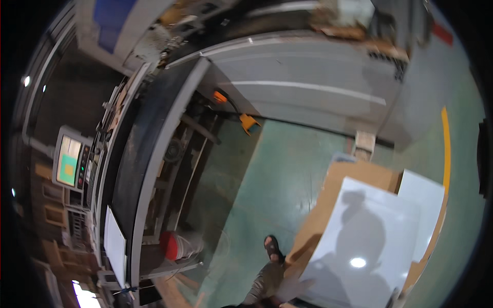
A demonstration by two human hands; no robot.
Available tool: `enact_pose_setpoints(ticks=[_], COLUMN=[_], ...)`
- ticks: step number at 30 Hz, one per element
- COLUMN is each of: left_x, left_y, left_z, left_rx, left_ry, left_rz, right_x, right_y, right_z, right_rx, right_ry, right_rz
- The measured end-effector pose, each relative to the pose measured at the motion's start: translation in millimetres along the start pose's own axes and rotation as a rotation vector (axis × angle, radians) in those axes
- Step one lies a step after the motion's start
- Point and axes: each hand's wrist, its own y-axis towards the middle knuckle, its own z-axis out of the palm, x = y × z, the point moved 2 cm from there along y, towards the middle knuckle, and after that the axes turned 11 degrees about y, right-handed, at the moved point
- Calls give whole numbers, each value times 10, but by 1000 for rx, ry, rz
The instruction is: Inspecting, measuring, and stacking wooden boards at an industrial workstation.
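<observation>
A large glossy white panel [328, 246] lies on a stack at the lower right, with my shadow and a bright lamp reflection on it. Brown cardboard [336, 177] shows beneath it, and a second white panel [423, 190] sticks out on the far right side. By the near left edge of the top panel is my left hand [298, 288], smeared by motion. Whether it touches the panel or holds anything is unclear. My right hand cannot be made out; a small dark shape shows at the panel's near right edge.
On the left runs a long machine with a dark bed [149, 123] and a lit control screen [68, 161]. A white board [115, 246] rests at its near end. Below are a red-and-white bucket [177, 246] and an orange-yellow pedal [249, 123]. A grey machine panel [308, 77] closes off the far side.
</observation>
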Motion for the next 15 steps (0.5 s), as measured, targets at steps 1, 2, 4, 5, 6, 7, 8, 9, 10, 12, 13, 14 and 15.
enact_pose_setpoints(ticks=[1, 2, 4, 5, 6, 7, 8, 9, 10, 12, 13, 14, 15], left_x=[316, -157, -50, -41, 198, 620, 1002, 1212, 1094, 592, 515, 438, 384], left_y=[-257, -618, -1068, -1247, -1342, -1343, -1308, -1303, -1376, -1575, -1681, -1714, -1711], left_z=[-350, -997, -1874, -2296, -2606, -2803, -2947, -3109, -3385, -4121, -4344, -4551, -4692], left_rx=[87, 55, -23, -43, -84, -202, -317, -421, -429, -493, -518, -604, -682], left_ry=[88, -304, -562, -106, -142, -170, -195, -220, -236, -230, -250, -265, -277], left_rz=[-47, -45, 51, -250, -221, -165, -113, -65, -42, -142, -147, -169, -189], right_x=[302, 392, 887, 1222, 1552, 1765, 1919, 2008, 2092, 2595, 2839, 3170, 3402], right_y=[-361, -654, -1180, -1502, -1705, -1882, -1977, -1857, -1760, -1721, -1776, -1853, -1866], right_z=[253, 407, 1035, 1448, 1833, 2202, 2510, 2775, 2958, 3587, 3913, 4215, 4439], right_rx=[-29, 0, 56, 47, 58, 83, 107, 188, 260, 322, 388, 438, 443], right_ry=[-264, -311, -349, -338, -343, -367, -392, -449, -504, -267, -255, -240, -242], right_rz=[-80, -15, 38, 41, -19, -68, -111, -315, -511, -645, -681, -712, -787])
